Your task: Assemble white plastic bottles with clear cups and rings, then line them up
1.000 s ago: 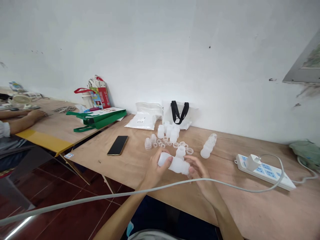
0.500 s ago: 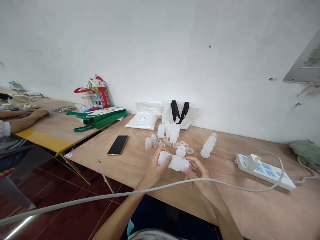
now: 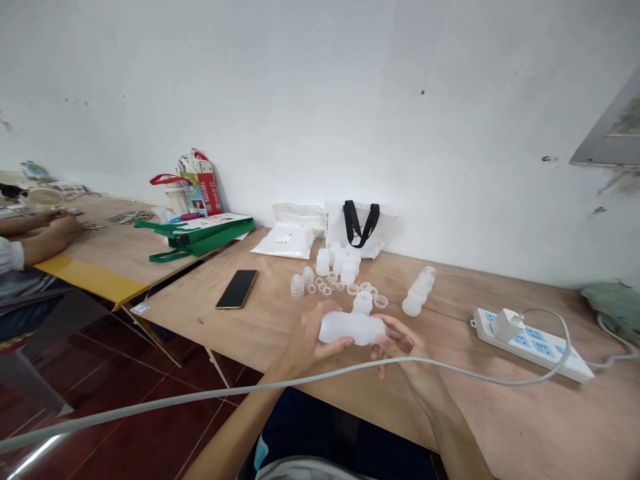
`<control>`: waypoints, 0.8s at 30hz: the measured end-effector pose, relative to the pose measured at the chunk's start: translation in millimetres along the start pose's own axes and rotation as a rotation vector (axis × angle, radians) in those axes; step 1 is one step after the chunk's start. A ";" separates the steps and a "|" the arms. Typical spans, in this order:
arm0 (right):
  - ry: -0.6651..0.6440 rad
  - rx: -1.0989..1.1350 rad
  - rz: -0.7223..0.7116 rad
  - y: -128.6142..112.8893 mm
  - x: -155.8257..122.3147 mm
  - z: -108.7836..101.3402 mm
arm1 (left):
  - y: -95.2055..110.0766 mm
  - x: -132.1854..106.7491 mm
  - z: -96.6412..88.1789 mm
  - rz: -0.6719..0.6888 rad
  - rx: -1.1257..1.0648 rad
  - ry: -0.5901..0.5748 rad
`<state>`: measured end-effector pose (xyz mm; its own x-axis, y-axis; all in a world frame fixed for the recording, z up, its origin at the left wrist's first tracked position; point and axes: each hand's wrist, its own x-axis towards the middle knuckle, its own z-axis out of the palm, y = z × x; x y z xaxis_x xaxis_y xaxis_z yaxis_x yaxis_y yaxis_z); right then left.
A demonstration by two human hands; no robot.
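A frosted white baby bottle (image 3: 349, 329) lies sideways above the table's near edge. My left hand (image 3: 316, 337) is closed round its base end, thumb along the near side. At the neck end, the fingers and thumb of my right hand (image 3: 404, 345) close on a clear part there, mostly hidden by the fingers. Just behind the bottle stands another frosted bottle (image 3: 363, 303). Beyond are clear rings (image 3: 381, 301), domed caps (image 3: 297, 287) and several more frosted bottles (image 3: 349, 270). To the right, an assembled bottle (image 3: 419, 291) lies on its side.
A grey cable (image 3: 240, 392) crosses in front of my forearms to a power strip (image 3: 533, 343) at right. A phone (image 3: 237, 289) lies at left. White packets (image 3: 284, 241) and a bag (image 3: 340, 223) rest by the wall. Another person's hands (image 3: 63, 230) are at the left table.
The bottle has turned a little in my hands to lie more level, and my left thumb has slid down its near side. The other person's hands have drawn together.
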<state>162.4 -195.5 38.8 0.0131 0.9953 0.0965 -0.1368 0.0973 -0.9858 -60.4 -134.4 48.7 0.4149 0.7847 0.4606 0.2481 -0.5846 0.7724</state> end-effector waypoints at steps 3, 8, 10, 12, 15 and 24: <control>0.009 -0.043 0.001 -4.9 -1.1 -4.0 | 2.5 3.8 -1.5 0.045 0.076 -0.061; 0.114 -0.179 -0.036 -7.1 -3.6 -4.0 | 12.8 8.9 -4.7 -0.002 0.177 -0.314; 0.092 -0.234 -0.055 -5.4 -4.3 0.5 | 14.0 9.4 -3.6 0.002 0.152 -0.432; 0.039 -0.258 -0.077 -3.6 -4.3 4.8 | 12.0 9.6 -1.7 -0.003 0.074 -0.489; 0.022 -0.260 -0.092 -2.2 -3.0 6.3 | 3.2 10.8 -0.2 -0.036 -0.081 -0.503; 0.196 -0.271 -0.106 -1.1 2.0 -1.8 | -37.6 18.5 10.1 -0.162 -0.401 -0.620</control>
<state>164.4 -193.6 39.7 0.2067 0.9583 0.1975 0.1429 0.1701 -0.9750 -53.2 -100.0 23.8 0.8461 0.5255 0.0895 0.0589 -0.2590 0.9641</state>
